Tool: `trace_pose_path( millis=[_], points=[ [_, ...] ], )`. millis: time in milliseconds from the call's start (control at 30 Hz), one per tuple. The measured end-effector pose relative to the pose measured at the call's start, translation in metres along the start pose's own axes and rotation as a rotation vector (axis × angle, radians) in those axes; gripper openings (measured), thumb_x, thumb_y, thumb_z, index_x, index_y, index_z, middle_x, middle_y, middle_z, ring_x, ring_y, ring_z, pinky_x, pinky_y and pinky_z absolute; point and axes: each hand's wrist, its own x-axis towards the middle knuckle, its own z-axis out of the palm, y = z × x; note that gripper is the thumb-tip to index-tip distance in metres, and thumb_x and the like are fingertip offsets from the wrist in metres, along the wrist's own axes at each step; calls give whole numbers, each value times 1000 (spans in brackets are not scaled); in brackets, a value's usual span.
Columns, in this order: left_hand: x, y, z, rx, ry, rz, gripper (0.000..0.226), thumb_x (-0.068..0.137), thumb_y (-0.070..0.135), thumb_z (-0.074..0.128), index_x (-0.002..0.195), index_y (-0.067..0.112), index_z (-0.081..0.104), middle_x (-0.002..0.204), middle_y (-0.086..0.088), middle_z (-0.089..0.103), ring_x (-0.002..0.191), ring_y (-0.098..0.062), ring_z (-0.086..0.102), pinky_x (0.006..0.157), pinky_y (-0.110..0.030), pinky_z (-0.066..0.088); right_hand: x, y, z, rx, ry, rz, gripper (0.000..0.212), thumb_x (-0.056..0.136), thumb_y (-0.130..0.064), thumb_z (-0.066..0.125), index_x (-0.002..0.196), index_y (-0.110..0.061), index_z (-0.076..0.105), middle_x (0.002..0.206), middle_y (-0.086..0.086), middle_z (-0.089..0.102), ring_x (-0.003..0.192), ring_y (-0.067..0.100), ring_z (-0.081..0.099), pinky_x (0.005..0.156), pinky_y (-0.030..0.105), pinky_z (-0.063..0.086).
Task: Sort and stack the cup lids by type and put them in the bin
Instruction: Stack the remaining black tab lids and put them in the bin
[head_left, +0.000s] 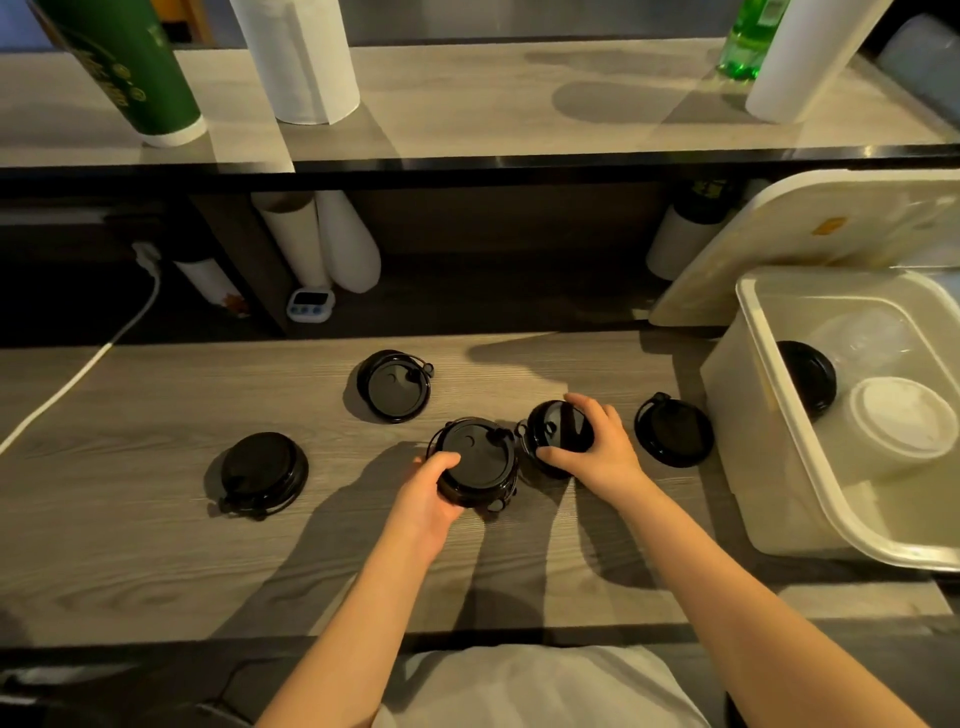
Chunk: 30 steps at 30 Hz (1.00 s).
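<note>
Wood-grain counter (156, 545): round glossy black lids (395, 387), tethered plugs.

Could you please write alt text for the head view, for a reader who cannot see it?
A person's left hand grips a stack of black lids while the right hand grips another black lid beside it, on a wooden counter. Three loose black lids lie nearby; a white bin at right holds one black lid and a white lid.

Bare forearms (374, 597), pale grey shirt (540, 686)
</note>
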Motion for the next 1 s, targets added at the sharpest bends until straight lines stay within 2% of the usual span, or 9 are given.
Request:
trace_pose_path(
  millis=[100, 200, 300, 433, 500, 567, 833, 900, 1000],
  points=[
    [1, -2, 2, -5, -4, -5, 12, 88, 3, 53, 99, 8, 55, 100, -15, 65, 94, -26, 62, 88, -40, 48, -12, -17, 4, 187, -34, -72, 77, 72, -24, 80, 137, -30, 39, 129, -7, 39, 121, 11, 40, 98, 27, 37],
    [3, -6, 3, 66, -33, -13, 24, 90, 10, 50, 112, 6, 58, 104, -14, 66, 97, -25, 62, 88, -40, 48, -21, -32, 12, 206, -110, -155, 82, 70, -22, 81, 140, -28, 37, 135, -12, 39, 122, 4, 38, 102, 28, 39],
    [2, -9, 7, 74, -29, -13, 32, 97, 25, 42, 117, 8, 60, 102, -10, 67, 92, -22, 63, 76, -36, 51, -26, -40, 20, 79, -166, -258, 86, 68, -23, 81, 141, -28, 35, 134, -14, 40, 125, 5, 37, 105, 27, 36],
    [-3, -7, 11, 14, -84, -30, 40, 97, 40, 38, 102, 11, 65, 92, -9, 69, 87, -23, 63, 70, -35, 50, -29, -39, 24, -116, -194, -366, 87, 66, -29, 81, 141, -25, 37, 137, -9, 45, 125, 12, 38, 106, 31, 36],
    [-5, -8, 9, 58, -111, -12, 32, 95, 34, 45, 107, 10, 63, 91, -8, 69, 86, -21, 63, 66, -32, 51, -31, -37, 23, -185, -192, -410, 84, 66, -30, 81, 138, -23, 40, 137, -7, 46, 123, 14, 40, 105, 31, 36],
    [-7, -12, 9, 107, -109, 8, 20, 92, 21, 51, 106, 11, 62, 90, -7, 67, 83, -20, 63, 60, -28, 53, -32, -35, 21, -217, -204, -429, 84, 66, -32, 82, 138, -22, 41, 138, -6, 46, 123, 15, 40, 102, 25, 33],
    [-9, -24, 31, 143, -67, -23, 10, 90, 9, 51, 93, 12, 60, 89, -9, 63, 82, -22, 60, 67, -32, 47, -39, -18, -3, -215, -231, -363, 86, 69, -30, 81, 142, -30, 36, 151, -8, 32, 137, 8, 27, 110, 23, 21],
    [-6, -26, 39, 135, -49, -28, 14, 90, 9, 51, 100, 7, 60, 90, -10, 63, 82, -22, 60, 68, -32, 48, -39, -14, -15, -129, -218, -311, 76, 76, -27, 77, 141, -29, 38, 147, -8, 37, 136, 9, 31, 111, 25, 25],
    [1, -24, 48, 152, -40, -23, 33, 89, 11, 51, 121, 4, 52, 104, -13, 63, 91, -24, 60, 71, -31, 48, -33, -2, -40, -58, -118, -195, 61, 86, -28, 66, 140, -27, 39, 143, -8, 42, 135, 9, 35, 107, 23, 28]
  ],
)
